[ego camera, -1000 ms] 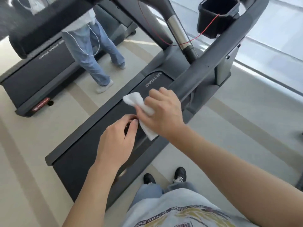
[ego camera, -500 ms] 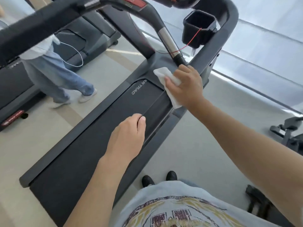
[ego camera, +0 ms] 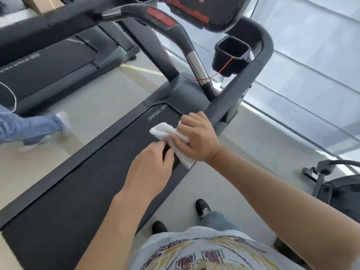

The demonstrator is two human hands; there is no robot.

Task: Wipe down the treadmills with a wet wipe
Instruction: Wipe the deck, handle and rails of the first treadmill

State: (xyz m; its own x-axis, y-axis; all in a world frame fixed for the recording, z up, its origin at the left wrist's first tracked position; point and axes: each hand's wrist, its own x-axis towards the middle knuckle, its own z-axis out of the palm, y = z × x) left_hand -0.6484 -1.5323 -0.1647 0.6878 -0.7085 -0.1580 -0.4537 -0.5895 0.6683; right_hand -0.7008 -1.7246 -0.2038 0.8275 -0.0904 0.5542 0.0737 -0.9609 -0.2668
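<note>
Head view, the only one supplied. A dark treadmill (ego camera: 81, 191) is seen running diagonally from lower left to upper right, its belt bordered by grey side rails. A white wet wipe (ego camera: 165, 133) is held above the belt near its front end, close to the right side rail, just below the white lettering printed on the deck. The right hand (ego camera: 196, 138) is closed over the wipe, fingers curled and thumb pressed against the cloth, so that one bunched end is left protruding to the left and a flat end hanging below the palm. The left hand (ego camera: 150, 168) is positioned just beside it, fingers drawn together and bent, the fingertips brought to the lower edge of the wipe; whether the cloth is actually pinched by them cannot be told. A grey upright (ego camera: 241, 82) is noted behind the right hand, carrying a black cup holder (ego camera: 230, 54) with a red cord (ego camera: 216, 75) strung from it. A console with red panels (ego camera: 187, 10) is recorded at the top, partly cut off. A second treadmill (ego camera: 50, 63) is listed at upper left, and a blurred leg in blue jeans (ego camera: 33, 127) at the left edge. The wearer's black shoes (ego camera: 202, 208) and printed shirt (ego camera: 204, 252) are recorded at the bottom, standing on the pale floor (ego camera: 243, 145).
</note>
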